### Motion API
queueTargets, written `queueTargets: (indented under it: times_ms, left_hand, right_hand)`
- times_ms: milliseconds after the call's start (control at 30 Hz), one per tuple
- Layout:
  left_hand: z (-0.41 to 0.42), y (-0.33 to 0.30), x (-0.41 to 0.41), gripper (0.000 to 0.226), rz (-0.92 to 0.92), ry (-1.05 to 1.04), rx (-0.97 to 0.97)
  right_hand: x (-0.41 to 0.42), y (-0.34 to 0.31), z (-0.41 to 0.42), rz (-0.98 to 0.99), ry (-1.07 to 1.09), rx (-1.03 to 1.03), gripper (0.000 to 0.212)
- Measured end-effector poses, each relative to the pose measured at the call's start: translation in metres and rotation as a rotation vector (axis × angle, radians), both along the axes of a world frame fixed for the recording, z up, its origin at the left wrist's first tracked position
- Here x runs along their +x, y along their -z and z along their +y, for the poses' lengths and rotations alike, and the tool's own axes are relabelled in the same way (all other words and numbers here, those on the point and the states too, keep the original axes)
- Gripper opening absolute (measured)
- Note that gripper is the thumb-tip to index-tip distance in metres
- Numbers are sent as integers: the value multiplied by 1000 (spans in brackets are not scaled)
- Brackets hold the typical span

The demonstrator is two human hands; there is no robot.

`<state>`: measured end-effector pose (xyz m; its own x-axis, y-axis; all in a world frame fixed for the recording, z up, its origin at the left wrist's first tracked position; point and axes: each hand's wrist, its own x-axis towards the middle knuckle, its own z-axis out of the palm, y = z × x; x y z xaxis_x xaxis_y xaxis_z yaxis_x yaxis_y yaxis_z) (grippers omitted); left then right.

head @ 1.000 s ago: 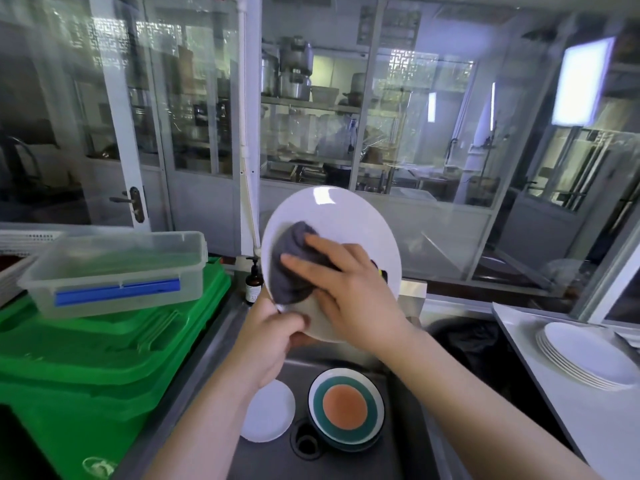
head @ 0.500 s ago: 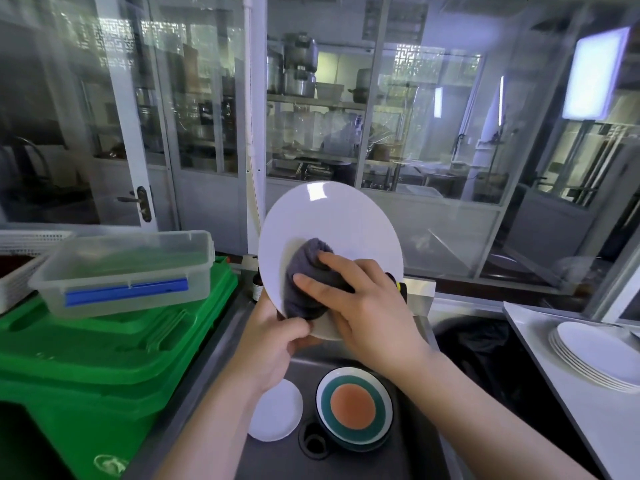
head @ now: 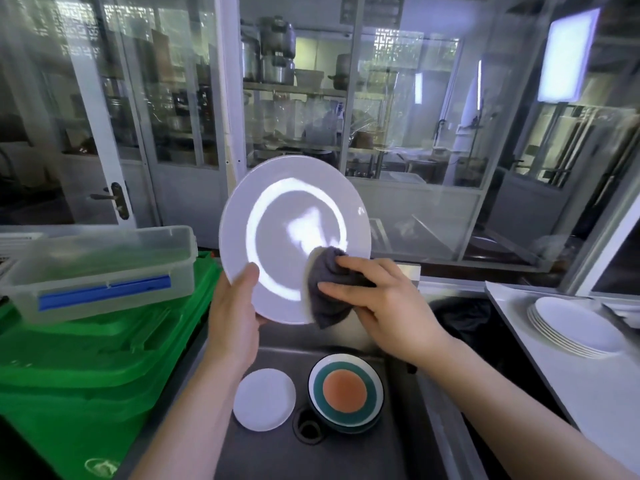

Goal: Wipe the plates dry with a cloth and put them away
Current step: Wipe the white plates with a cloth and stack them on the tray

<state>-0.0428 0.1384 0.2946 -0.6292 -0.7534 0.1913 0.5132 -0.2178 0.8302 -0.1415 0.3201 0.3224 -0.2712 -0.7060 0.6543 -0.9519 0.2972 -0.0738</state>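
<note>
A large white plate (head: 277, 216) is held upright above the sink, its face turned toward me. My left hand (head: 233, 317) grips its lower left rim, thumb on the front. My right hand (head: 384, 299) holds a bunched grey cloth (head: 327, 289) and presses it against the plate's lower right edge. In the sink (head: 349, 455) below lie a small white plate (head: 265, 400) and a stack of bowls with a teal and orange inside (head: 345, 393). A stack of white plates (head: 575, 327) rests on the white counter at the right.
A green bin (head: 86, 358) stands at the left with a clear lidded plastic box (head: 100, 268) on top. The white counter (head: 588, 386) runs along the right. A black bag-lined opening (head: 464, 317) sits between sink and counter. Glass partitions stand behind.
The plate's face has turned toward me. My right hand with the cloth has slid from the plate's left side down to its lower right edge. My left hand now grips the lower left rim.
</note>
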Motion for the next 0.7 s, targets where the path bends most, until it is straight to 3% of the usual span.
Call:
queueTargets:
  times_ms: [100,167,267,367,433,500,567,633,700]
  left_hand:
    - [4,-10,2,16,2,-74,-189]
    - [11,-23,4,23,29,-56,-388]
    - [16,-45,3,26,24,-9,-650]
    - [7,-55,5,15,-30,-80,-882]
    - [1,-57,11,20,-96,-163,-1136]
    - [-3,-62,15,21,-112,-261,-1430]
    - [-3,-70,17,26,-143,-329,-1684]
    - [-3,-71,16,33,-166,-373,-1861]
    - [-7,-68,12,32,-152,-396,-1973]
  right_hand:
    - [-13,0,4,-70,176,-180,57]
    - [-20,-7,3,-260,204,-337,58]
    - [-21,-21,-3,-592,129,-620,56]
    - [-14,-34,-7,-1036,-117,-944,49]
    - [-13,-43,-6,-1347,-257,-1086,39]
    - [-16,-51,0,-1641,-336,-1110,38]
    - [-15,-56,3,-1826,-392,-1042,60]
    - [-14,-58,2,-1841,-398,-1008,70]
    - [-14,-55,2,-1852,-348,-999,68]
